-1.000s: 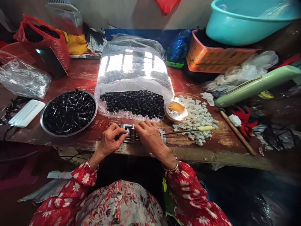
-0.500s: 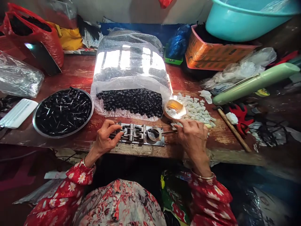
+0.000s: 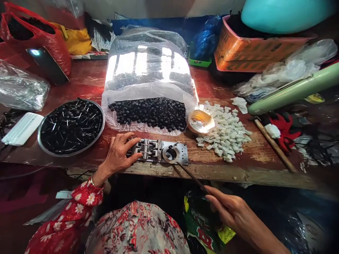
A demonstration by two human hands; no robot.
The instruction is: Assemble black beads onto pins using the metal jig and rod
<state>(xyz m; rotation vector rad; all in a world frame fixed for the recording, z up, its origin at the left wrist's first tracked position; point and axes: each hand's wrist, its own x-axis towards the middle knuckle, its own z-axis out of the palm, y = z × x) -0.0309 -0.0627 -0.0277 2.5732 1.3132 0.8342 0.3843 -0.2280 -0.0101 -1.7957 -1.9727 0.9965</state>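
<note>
A metal clamping jig (image 3: 151, 151) with springs, rods and a round ring-shaped cam lies along the table's front edge. My left hand (image 3: 119, 153) grips its left end, with thumb and fingers on either side. My right hand (image 3: 227, 208) is closed round the end of the jig's thin lever (image 3: 193, 178), which slants from the ring down toward me over the edge. Behind the jig, many small black round pieces (image 3: 150, 114) spill from a clear plastic bag (image 3: 148, 88). An orange-white bowl (image 3: 208, 123) of thin metal pins stands right of them.
Left is a round metal tray (image 3: 102, 130) heaped with black pieces on pins. Many small pale pieces (image 3: 227, 134) lie right of the jig, then a wooden-handled hammer (image 3: 275, 144). An orange basket (image 3: 254, 53) and a green tube (image 3: 288, 91) stand behind.
My right hand has swung the lever from pointing right to slanting down toward me, past the table edge. The ring has turned with it. My left hand stays at the jig's left end.
</note>
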